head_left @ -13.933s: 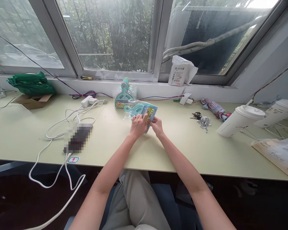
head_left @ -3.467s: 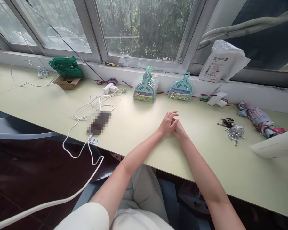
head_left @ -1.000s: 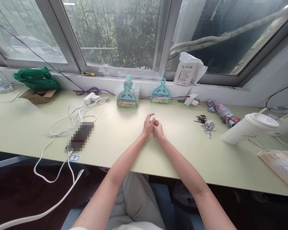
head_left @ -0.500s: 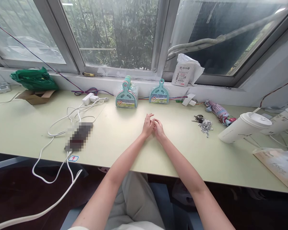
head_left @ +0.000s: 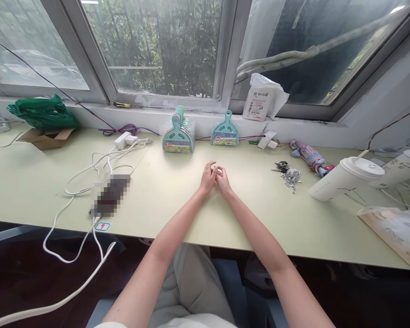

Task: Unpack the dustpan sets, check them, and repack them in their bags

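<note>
My left hand and my right hand rest together on the pale green table. Their fingertips meet and partly overlap. The fingers of both are loosely bent and a little apart, with nothing seen in them. Beyond them, against the wall, stands a row of several wrapped mini dustpan-and-brush sets. To its right a single wrapped dustpan-and-brush set leans upright on its own. Neither hand touches these sets.
Left are white cables, a blurred dark device, and a green bag over a cardboard box. Right are keys, a folded umbrella, a white cup with a straw, and a paper bag.
My hands stay together; the fingers have shifted slightly against each other and my right fingers are bent a bit more. The whole view has moved slightly.
</note>
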The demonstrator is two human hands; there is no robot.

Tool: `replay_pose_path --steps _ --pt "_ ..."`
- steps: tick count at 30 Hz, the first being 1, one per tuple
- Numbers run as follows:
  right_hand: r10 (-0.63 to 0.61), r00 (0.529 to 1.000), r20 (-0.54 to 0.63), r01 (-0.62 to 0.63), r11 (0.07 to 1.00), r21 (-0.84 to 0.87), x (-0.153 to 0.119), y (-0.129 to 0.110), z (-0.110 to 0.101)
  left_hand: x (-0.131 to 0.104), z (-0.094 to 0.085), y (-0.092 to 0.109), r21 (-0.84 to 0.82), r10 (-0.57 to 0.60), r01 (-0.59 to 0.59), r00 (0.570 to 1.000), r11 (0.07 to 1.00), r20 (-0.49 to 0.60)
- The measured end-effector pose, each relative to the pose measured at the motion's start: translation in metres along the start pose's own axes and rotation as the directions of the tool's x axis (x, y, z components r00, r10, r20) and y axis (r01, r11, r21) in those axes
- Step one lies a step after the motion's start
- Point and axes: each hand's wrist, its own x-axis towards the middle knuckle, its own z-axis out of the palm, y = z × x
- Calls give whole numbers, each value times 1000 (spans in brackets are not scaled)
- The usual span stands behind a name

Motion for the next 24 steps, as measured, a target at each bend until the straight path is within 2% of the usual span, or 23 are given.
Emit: replay_pose_path --steps 6,9,12,17,21,24 --pt "-66 997 39 74 963 -258 2 2 -4 -2 -4 2 1 -23 23 1000 1000 -8" --pt "-91 994 60 106 943 -314 5 2 -6 -3 -3 2 10 -39 39 999 999 7" --pt "-127 991 51 137 942 -307 7 3 -7 -2 -3 1 0 -57 57 998 998 23" --pt "-161 987 -28 147 948 -283 12 9 -9 -2 -1 2 -51 -43 48 993 998 109" --pt "-105 992 -66 85 963 -256 15 13 -13 -4 1 4 -33 -9 14 989 999 145" --pt "-33 998 -59 20 979 -205 15 13 -15 -2 -2 5 -7 11 -10 995 1000 103"
